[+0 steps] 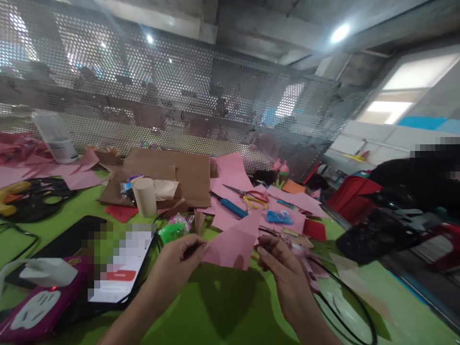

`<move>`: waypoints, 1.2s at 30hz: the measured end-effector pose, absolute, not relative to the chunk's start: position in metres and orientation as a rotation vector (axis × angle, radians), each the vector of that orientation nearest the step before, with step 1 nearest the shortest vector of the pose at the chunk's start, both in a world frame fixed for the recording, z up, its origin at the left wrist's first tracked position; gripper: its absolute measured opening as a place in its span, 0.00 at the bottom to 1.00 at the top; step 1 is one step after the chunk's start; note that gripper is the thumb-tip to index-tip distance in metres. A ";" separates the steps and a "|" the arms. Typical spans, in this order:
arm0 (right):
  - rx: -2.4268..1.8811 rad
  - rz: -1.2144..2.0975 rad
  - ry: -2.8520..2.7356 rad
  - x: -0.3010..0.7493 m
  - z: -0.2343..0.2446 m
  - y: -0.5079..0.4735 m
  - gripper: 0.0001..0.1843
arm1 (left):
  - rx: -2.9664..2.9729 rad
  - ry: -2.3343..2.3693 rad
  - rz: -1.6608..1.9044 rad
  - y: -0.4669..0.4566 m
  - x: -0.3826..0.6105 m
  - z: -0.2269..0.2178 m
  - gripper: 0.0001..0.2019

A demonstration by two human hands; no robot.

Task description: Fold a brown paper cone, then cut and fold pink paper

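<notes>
A folded piece of pink paper point(233, 243) hangs in the air over the green tabletop, with its shadow below. My left hand point(185, 261) pinches its left corner between thumb and fingers. At the paper's right edge is my right hand point(282, 268), with thumb and forefinger closed together and the other fingers curled; the exact contact is hard to see. Just beyond the paper lie a blue-handled cutter point(233, 208) and scissors point(256, 196) with red and yellow handles, on more pink sheets point(232, 172).
Left of my hands are a phone point(120, 273) with a lit screen and a purple power bank point(45, 306). Behind stand a beige paper roll point(144, 197), brown cardboard point(183, 172) and a clear cup point(55, 139). A black cable point(359, 311) loops at right; a person in dark clothing sits beyond.
</notes>
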State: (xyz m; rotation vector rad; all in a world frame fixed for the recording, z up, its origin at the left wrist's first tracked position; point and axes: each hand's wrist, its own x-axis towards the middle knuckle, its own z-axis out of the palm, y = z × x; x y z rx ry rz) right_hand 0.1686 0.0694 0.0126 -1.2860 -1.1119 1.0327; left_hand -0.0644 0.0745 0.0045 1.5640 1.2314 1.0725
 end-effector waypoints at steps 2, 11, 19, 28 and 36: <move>-1.269 1.058 -1.097 0.168 0.012 0.069 0.18 | 1.613 1.245 1.077 0.074 -0.064 0.005 0.12; -1.235 1.099 -1.053 0.168 0.009 0.072 0.17 | 1.724 1.254 1.106 0.072 -0.061 0.004 0.12; -1.172 1.207 -1.123 0.169 0.007 0.071 0.12 | 1.840 1.329 1.055 0.072 -0.060 0.003 0.11; -1.171 1.272 -1.190 0.156 0.024 0.069 0.14 | 2.013 1.468 0.985 0.073 -0.053 0.006 0.11; -1.095 1.358 -1.156 0.139 0.035 0.067 0.16 | 2.033 1.499 1.133 0.070 -0.049 0.012 0.10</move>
